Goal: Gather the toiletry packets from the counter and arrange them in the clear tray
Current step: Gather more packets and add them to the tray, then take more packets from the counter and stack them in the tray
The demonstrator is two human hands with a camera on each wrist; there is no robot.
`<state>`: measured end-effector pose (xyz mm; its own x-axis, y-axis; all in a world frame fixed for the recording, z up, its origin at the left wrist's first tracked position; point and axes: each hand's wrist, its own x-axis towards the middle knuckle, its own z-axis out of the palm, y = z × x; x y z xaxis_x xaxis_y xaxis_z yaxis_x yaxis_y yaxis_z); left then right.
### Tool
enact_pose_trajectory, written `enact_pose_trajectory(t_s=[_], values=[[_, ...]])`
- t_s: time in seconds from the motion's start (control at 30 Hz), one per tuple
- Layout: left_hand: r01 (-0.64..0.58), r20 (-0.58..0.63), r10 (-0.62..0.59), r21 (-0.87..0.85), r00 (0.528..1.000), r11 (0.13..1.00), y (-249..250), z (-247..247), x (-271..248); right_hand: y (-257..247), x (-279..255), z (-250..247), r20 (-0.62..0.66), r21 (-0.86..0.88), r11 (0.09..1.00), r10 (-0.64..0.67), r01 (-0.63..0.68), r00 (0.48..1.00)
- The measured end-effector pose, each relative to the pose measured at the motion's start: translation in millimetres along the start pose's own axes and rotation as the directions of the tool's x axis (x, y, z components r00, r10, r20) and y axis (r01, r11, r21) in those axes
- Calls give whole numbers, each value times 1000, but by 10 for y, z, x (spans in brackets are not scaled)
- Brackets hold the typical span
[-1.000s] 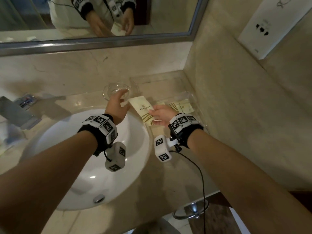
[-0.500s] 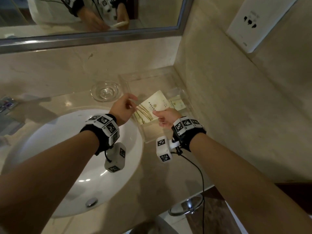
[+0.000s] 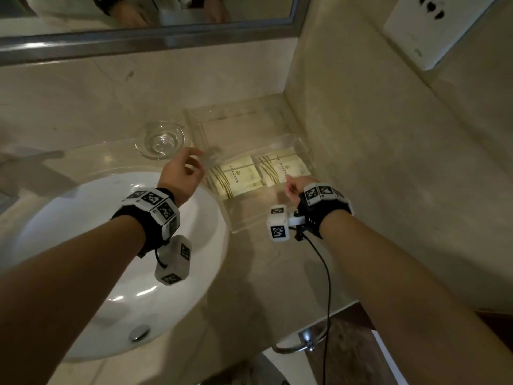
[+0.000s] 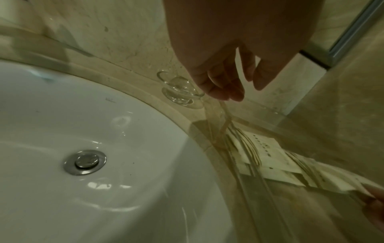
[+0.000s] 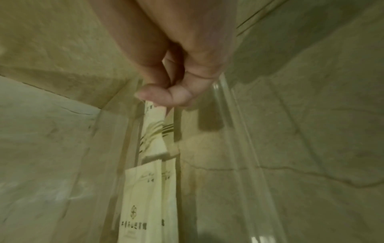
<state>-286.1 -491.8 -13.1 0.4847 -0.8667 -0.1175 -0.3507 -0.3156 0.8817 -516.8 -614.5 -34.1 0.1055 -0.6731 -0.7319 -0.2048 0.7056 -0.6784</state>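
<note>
Two cream packets (image 3: 236,176) (image 3: 283,168) lie flat, side by side, inside the clear tray (image 3: 304,147), which sits on the counter (image 3: 277,273) in the corner, right of the sink (image 3: 83,245). The right hand (image 3: 295,187) hovers at the tray's near right edge, its fingers curled with thumb and forefinger tips together just above the right packet's corner; whether they pinch it I cannot tell. The left hand (image 3: 181,172) hangs over the tray's left wall, fingers loosely spread and holding nothing. A glass dish (image 3: 159,140) stands just left of the tray, behind the sink.
</note>
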Motion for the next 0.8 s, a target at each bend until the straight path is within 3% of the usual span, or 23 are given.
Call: enact_pose_trajectory(t_s=[0.2, 0.37, 0.57, 0.8], values=[[47, -28, -45, 48, 999, 998, -130, -83, 11, -106, 200, 110, -24, -89, 996, -27, 25, 999], [73, -40, -72, 44, 997, 996, -244, -153, 10, -85, 280, 168, -37, -218, 975, 32, -39, 999], [91, -48, -90, 19, 995, 996, -207, -237, -34, -99, 107, 344, -88, -351, 936, -1, -30, 996], [59, -170, -69, -65, 983, 996, -108, -830, -210, -294, -513, 1448, 133, -416, 888, -154, 197, 979]])
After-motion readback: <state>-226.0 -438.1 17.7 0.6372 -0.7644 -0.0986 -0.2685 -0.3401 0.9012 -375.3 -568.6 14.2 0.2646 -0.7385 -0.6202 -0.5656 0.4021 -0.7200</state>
